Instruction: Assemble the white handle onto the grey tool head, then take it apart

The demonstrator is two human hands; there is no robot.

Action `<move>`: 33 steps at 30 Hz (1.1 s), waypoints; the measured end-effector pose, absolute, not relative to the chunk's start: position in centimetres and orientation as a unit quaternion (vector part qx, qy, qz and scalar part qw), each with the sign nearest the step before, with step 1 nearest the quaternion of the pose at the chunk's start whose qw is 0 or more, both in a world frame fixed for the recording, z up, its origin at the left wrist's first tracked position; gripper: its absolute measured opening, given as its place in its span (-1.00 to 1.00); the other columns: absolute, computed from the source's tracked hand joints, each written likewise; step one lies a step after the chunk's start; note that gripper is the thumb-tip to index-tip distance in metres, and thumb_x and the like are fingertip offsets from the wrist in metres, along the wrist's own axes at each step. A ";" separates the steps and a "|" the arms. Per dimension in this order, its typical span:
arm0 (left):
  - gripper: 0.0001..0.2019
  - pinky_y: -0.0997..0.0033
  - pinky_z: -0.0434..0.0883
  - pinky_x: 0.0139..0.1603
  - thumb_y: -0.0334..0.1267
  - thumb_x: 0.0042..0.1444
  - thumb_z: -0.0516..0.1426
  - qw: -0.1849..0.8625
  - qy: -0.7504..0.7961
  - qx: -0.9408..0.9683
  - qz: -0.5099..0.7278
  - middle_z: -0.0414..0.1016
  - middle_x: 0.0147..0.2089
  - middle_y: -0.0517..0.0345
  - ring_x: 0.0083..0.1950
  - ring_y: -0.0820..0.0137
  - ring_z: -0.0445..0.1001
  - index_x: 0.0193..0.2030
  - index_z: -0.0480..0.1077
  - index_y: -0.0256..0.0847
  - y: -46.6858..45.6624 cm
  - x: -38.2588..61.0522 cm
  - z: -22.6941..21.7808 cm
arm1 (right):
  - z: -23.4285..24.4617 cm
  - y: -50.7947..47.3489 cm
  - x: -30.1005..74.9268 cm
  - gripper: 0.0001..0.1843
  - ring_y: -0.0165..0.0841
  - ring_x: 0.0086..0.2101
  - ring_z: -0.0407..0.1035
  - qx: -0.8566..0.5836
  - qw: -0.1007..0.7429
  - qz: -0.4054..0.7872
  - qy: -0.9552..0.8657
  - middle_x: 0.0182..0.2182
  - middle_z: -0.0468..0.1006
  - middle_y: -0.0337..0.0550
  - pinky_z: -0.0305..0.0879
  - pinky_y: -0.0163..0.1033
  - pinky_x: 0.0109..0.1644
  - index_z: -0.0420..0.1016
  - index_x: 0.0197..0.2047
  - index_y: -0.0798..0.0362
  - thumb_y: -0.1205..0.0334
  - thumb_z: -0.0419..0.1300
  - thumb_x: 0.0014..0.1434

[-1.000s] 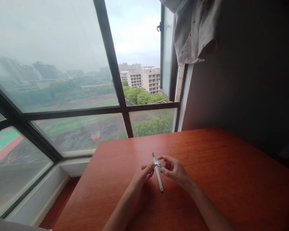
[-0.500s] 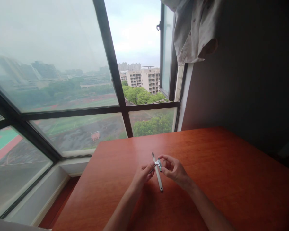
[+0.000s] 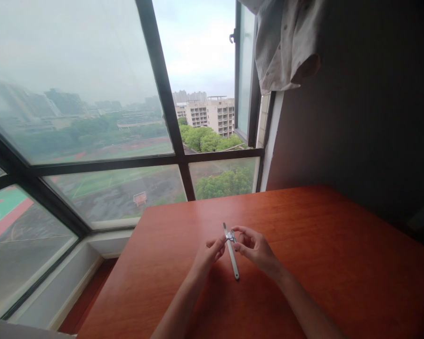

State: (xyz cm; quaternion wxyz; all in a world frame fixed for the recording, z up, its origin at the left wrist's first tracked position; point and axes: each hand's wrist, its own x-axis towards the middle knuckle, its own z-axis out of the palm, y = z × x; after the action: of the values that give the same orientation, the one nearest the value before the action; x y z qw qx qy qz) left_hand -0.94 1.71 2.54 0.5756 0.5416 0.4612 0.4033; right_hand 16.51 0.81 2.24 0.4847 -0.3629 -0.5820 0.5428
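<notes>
Between my hands, a small silver razor (image 3: pixel 229 236) is held just above the table, its head turned to the right. My left hand (image 3: pixel 211 253) is closed in a pinch on the razor's handle, which the fingers mostly hide. The thumb and fingers of my right hand (image 3: pixel 253 246) grip the head by its two ends. Below the razor, a slim pale-grey toothbrush (image 3: pixel 232 261) lies on the table, pointing away from me. It has a dark far tip and a small hole at its near end; the razor covers part of it.
The reddish-brown wooden table (image 3: pixel 162 263) reaches to the window (image 3: pixel 106 162), where one pane (image 3: pixel 245 75) stands open. A light spotted cloth (image 3: pixel 284 52) hangs at the upper right, before a dark wall (image 3: pixel 356 117). Left of the table is a low white ledge (image 3: pixel 74 287).
The razor's head has tilted in my fingers, so its greenish side shows less now. Both hands keep almost the same place, and the toothbrush has not moved on the table.
</notes>
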 end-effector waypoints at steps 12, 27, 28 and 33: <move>-0.39 0.44 -0.14 -0.56 0.34 -0.08 0.07 0.550 0.475 0.560 0.397 0.03 -0.71 0.32 -0.63 0.58 -0.03 -0.69 0.17 -0.23 1.7 -0.8 2.3 | 2.3 0.9 16.1 -0.55 -0.52 -0.57 0.09 -0.406 0.493 0.498 -0.586 -0.60 0.20 -0.41 0.04 -0.37 -0.50 0.38 -0.04 0.12 0.12 0.25 0.00; -0.38 0.43 -0.16 -0.56 0.35 -0.08 0.06 0.555 0.478 0.551 0.400 0.01 -0.73 0.32 -0.64 0.58 -0.05 -0.72 0.17 -0.23 1.5 -0.4 2.4 | 2.1 1.0 16.4 -0.51 -0.52 -0.57 0.07 -0.396 0.493 0.520 -0.574 -0.60 0.18 -0.41 0.02 -0.37 -0.50 0.39 -0.01 0.11 0.05 0.25 0.01; -0.38 0.43 -0.16 -0.56 0.34 -0.07 0.06 0.559 0.473 0.552 0.398 0.01 -0.74 0.32 -0.64 0.58 -0.05 -0.72 0.17 -0.23 1.5 -0.4 2.4 | 2.1 1.1 16.5 -0.50 -0.52 -0.57 0.07 -0.387 0.491 0.529 -0.573 -0.59 0.19 -0.40 0.01 -0.37 -0.50 0.39 -0.01 0.12 0.05 0.25 0.02; -0.39 0.44 -0.16 -0.57 0.33 -0.06 0.07 0.581 0.457 0.540 0.402 0.01 -0.75 0.34 -0.66 0.59 -0.04 -0.69 0.19 -0.23 1.1 -0.2 2.8 | 1.8 1.2 16.7 -0.49 -0.53 -0.56 0.04 -0.368 0.491 0.555 -0.562 -0.58 0.19 -0.40 -0.03 -0.38 -0.51 0.38 0.00 0.12 0.04 0.27 0.03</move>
State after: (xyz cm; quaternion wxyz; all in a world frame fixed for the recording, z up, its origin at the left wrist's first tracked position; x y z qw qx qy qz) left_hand -0.24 1.14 2.80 0.5815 0.5401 0.4567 0.4019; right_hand 16.74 1.21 1.81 0.4909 -0.3684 -0.5616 0.5549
